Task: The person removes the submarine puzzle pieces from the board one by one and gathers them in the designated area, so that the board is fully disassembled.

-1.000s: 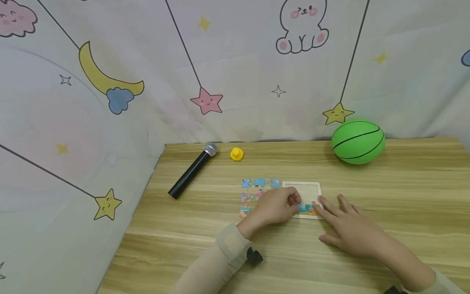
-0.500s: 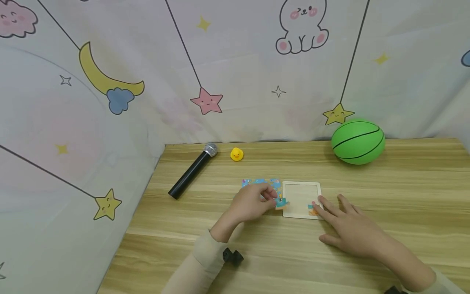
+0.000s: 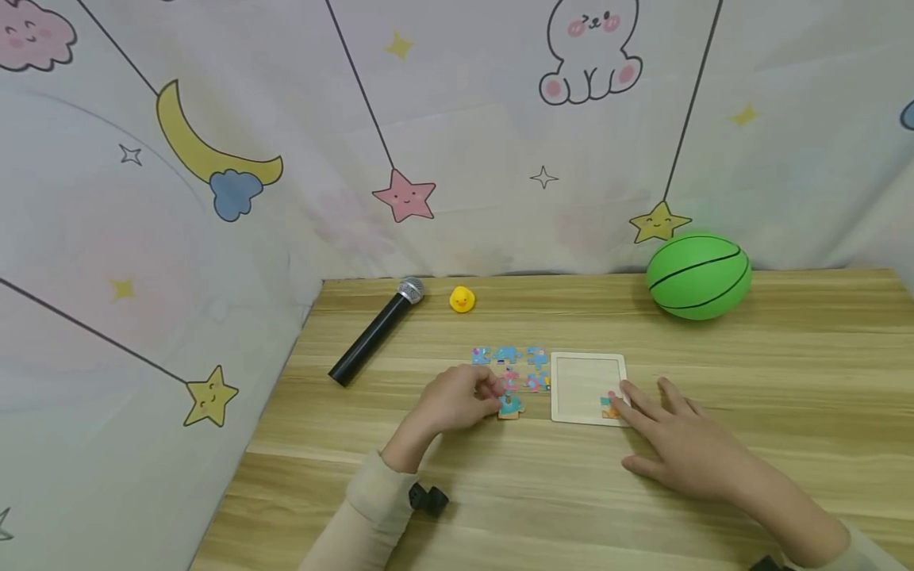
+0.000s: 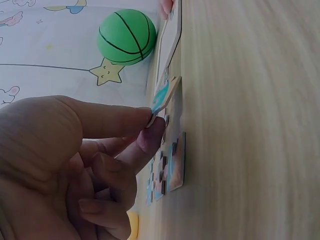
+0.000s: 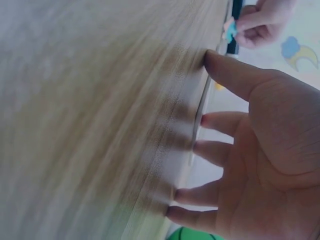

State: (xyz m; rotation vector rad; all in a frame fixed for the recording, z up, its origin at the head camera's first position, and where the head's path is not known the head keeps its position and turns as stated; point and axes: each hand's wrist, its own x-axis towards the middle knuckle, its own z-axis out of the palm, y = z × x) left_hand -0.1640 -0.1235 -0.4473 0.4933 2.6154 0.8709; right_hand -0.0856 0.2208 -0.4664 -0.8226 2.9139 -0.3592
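Note:
My left hand [image 3: 457, 399] pinches a teal and orange jigsaw piece [image 4: 164, 96] between thumb and finger, tilted over the table in the left wrist view. Around it lie several loose jigsaw pieces [image 3: 508, 354], blue and pink, in rough rows left of the puzzle tray [image 3: 585, 357]. The tray is pale wood with a raised rim. One teal and orange corner piece [image 3: 610, 406] lies in its lower right corner. My right hand [image 3: 678, 444] is spread flat, fingertips at the tray's right edge and on that corner piece; in the right wrist view its fingers touch down on the wood.
A black microphone [image 3: 374, 333] lies slanted at the left of the table [image 3: 571, 507]. Near the back edge sit a yellow rubber duck [image 3: 462, 300] and a green ball [image 3: 698, 276] with black lines. A printed cloth [image 3: 471, 119] hangs behind.
My left hand has moved leftward from the tray to above the loose pieces, carrying the jigsaw piece out of the tray's bottom row. The right hand stays where it was.

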